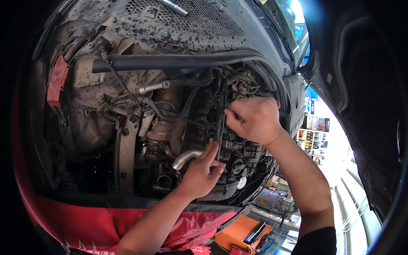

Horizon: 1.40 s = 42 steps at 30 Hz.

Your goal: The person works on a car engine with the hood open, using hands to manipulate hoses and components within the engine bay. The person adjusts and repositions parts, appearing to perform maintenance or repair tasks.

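Both my hands are over the engine (pixel 163 127) of a car. My left hand (pixel 202 173) lies at the near part of the engine top, its fingers stretched out against a long black bar (pixel 220 117). Beside its fingertips is a silver curved pipe (pixel 183 160). My right hand (pixel 256 120) is closed in a fist at the right side of the bar, farther up. Its curled fingers hide whatever is inside them. Just right of my left fingertips sits a round black cap (pixel 239 166). An open round port (pixel 164 182) shows left of my left wrist.
A thick black hose (pixel 148 63) crosses the bay, with a red plastic cover (pixel 58 80) at far left. Red protective sheeting (pixel 110 216) covers the front edge. A raised hood (pixel 361 80) stands at right. A metal tool (pixel 175 7) rests at the top. An orange case (pixel 238 231) sits below.
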### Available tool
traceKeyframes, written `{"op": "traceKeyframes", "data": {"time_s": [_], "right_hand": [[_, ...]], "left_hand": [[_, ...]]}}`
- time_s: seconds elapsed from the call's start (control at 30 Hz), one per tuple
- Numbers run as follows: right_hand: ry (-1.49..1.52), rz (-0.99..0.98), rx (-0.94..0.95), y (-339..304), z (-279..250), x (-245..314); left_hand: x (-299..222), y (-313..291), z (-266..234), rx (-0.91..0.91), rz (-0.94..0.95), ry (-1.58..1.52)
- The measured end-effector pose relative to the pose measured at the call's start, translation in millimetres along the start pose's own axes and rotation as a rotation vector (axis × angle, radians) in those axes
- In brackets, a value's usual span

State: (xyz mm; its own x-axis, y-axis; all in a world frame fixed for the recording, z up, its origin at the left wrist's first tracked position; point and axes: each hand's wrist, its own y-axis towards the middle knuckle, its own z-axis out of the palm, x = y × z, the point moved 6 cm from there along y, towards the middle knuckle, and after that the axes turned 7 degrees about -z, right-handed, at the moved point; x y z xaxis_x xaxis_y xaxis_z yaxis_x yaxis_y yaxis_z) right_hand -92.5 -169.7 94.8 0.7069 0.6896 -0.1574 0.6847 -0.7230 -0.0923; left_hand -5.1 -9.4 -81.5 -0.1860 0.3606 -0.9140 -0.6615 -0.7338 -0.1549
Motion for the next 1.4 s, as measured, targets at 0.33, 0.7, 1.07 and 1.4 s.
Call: {"op": "traceKeyframes", "data": {"time_s": [0.33,0.7,1.07,1.4], "right_hand": [[0.083,-0.249,0.091,22.2,-2.6,-18.0],[1.065,1.152,0.570,-8.1,20.4,-12.9],[-0.381,-0.487,0.809,48.5,-14.7,11.0],[-0.164,0.076,0.929,50.9,-9.3,-9.3]], "left_hand": [[-6.3,-2.3,-2.1,-0.037,0.019,0.084],[0.1,-1.0,1.6,-0.018,-0.015,0.057],[-7.4,-1.0,-1.6,0.031,-0.066,0.003],[-4.3,-0.6,0.6,-0.024,-0.009,0.120]]}}
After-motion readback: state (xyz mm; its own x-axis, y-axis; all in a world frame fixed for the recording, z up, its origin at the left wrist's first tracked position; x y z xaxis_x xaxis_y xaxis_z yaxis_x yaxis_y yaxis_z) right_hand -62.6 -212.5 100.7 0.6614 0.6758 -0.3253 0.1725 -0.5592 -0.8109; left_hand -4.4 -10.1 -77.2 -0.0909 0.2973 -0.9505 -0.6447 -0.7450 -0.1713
